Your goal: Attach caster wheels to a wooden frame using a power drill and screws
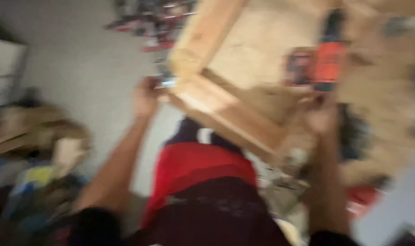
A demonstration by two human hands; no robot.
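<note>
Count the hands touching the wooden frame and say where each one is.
2. The left hand is at the wooden frame's left corner; the right hand is at its right side, below an orange power tool. Blur may hide others.

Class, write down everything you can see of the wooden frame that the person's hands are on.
The wooden frame is pale, bare timber: thick boards that meet at a corner, with a flat panel of lighter wood inside. It sits tilted across the upper middle of the blurred view. The left hand is at its corner, the right hand at its lower edge. An orange and black power tool lies above that hand. Finer detail is blurred.
</note>
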